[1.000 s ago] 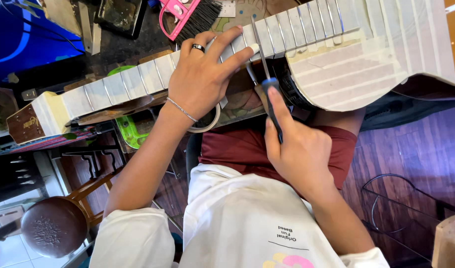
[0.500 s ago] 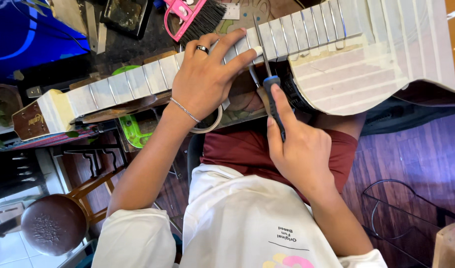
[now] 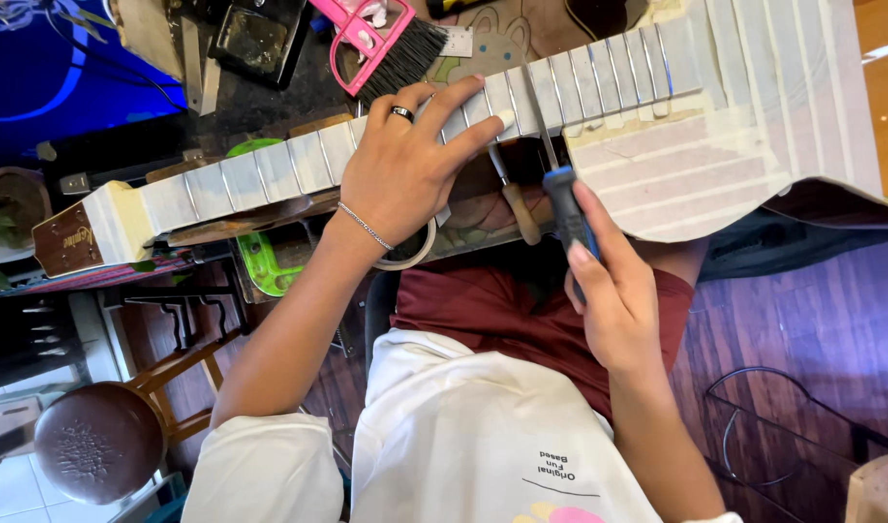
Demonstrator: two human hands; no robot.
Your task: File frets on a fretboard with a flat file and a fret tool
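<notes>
guitar neck [image 3: 270, 174], covered with tape, lies under the left hand [image 3: 405, 174], which presses flat with spread fingers; the right hand [image 3: 609, 291] grips a blue-handled file [image 3: 560, 199] on one fret.

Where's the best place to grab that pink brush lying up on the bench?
Probably the pink handle loop, coming from the side away from the guitar neck. The brush lies flat, its dark bristles pointing toward the neck, so the open loop offers the firm, free part to hook fingers through.

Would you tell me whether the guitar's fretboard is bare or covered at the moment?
Covered. Pale masking tape lies over the wood of the fretboard between the frets, leaving only the thin metal frets exposed.
</notes>
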